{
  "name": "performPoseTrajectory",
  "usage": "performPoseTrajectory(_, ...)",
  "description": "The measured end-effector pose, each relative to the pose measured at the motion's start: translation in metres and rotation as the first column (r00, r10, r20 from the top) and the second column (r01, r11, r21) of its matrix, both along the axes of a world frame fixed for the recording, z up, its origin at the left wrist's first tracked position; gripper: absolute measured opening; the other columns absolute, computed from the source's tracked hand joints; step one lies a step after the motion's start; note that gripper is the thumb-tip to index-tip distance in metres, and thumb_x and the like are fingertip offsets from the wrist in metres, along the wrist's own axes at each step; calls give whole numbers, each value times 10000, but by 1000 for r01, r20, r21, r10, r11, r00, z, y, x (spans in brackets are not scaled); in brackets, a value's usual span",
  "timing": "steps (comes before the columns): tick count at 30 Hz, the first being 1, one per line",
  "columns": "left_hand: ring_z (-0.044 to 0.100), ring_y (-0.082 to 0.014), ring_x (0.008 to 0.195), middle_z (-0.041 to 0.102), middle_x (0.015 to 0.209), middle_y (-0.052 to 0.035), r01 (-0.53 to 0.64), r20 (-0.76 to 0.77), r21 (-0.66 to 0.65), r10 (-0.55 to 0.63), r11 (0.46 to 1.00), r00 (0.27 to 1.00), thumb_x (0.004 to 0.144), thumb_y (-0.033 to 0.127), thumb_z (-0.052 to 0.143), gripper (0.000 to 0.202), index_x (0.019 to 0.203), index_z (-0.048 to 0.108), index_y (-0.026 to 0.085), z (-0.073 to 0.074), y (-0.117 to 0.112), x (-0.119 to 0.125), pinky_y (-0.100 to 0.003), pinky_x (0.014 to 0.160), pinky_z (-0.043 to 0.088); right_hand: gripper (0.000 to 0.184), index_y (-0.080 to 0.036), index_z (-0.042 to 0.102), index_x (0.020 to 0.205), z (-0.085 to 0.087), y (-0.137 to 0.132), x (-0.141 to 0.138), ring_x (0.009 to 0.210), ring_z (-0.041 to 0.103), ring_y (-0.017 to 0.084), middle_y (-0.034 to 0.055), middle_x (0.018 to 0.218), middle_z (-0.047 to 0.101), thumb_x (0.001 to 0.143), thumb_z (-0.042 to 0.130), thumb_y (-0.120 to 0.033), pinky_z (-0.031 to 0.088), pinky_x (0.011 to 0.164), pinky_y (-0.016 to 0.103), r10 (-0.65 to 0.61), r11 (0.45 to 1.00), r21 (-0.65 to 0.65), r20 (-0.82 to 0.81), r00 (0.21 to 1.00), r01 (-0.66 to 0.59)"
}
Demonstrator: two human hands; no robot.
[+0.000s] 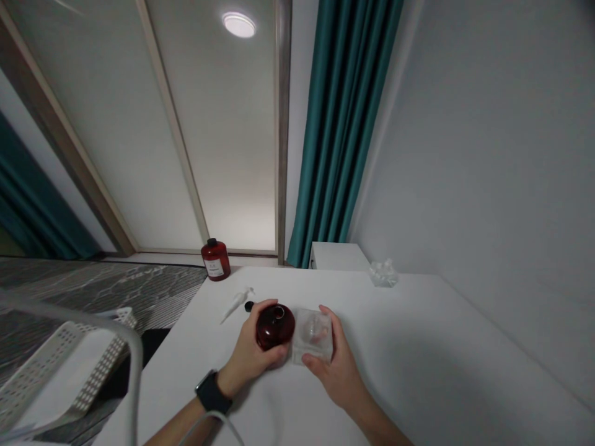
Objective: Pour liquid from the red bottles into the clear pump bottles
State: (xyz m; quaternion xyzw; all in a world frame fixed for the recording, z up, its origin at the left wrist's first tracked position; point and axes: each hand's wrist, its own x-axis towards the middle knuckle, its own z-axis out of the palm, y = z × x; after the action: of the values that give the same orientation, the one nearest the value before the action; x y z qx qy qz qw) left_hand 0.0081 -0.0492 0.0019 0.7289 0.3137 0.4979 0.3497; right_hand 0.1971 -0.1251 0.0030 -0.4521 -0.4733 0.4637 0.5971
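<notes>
left hand (251,356) grip: clasps dark red bottle (275,326), neck looks open | right hand (337,365) grip: holds clear box (313,336) | risk: a tilt likely spills onto worktop (418,371)

dark red bottle (275,326) | clear container (313,335) | white table (418,347) | teal curtain (346,124) | black watch (212,392)

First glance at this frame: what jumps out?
The left hand grips a dark red round bottle with an open neck, and the right hand holds a clear square container right beside it, mid white table. Behind them lie a white pump head and, further back, a second red bottle with a black cap; a teal curtain hangs beyond.
</notes>
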Motion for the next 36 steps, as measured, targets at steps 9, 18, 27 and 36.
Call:
performPoseTrajectory(9, 649, -311, 1093, 652, 1224, -133, 197, -479, 360, -1, 912, 878, 754, 545, 771, 773, 1385, 443, 243, 32, 7, -21, -438, 947, 529, 862, -221, 288, 1491, -1, -1, 17, 1187, 576, 292, 122, 1357, 522, 759, 727, -348, 477, 1035, 415, -111, 990, 126, 395, 912, 66)
performPoseTrajectory(18, 640, -346, 1102, 635, 1253, -158, 180, -659, 318, 81, 931, 748, 758, 491, 769, 760, 1391, 467, 197, 39, 7, -24, -472, 918, 527, 975, -261, 158, 1574, 3, -3, 23, 1061, 565, 246, 64, 1186, 546, 763, 695, -203, 485, 988, 416, -105, 988, 153, 608, 787, 13)
performPoseTrajectory(27, 648, -331, 1069, 638, 1234, -132, 226, -645, 325, 41, 918, 763, 771, 548, 738, 720, 1374, 495, 239, 41, 5, -24, -447, 909, 519, 986, -271, 152, 1578, 3, -3, 24, 1132, 556, 271, 87, 1250, 555, 757, 687, -158, 489, 996, 438, -98, 989, 146, 687, 720, -4)
performPoseTrajectory(36, 653, -323, 1022, 643, 1184, -124, 251, -652, 334, 31, 909, 758, 767, 544, 739, 685, 1335, 517, 231, 43, 2, -21, -434, 890, 522, 997, -287, 150, 1575, 1, -9, 30, 1143, 546, 286, 93, 1254, 540, 753, 697, -148, 479, 1014, 493, -88, 989, 145, 729, 679, -27)
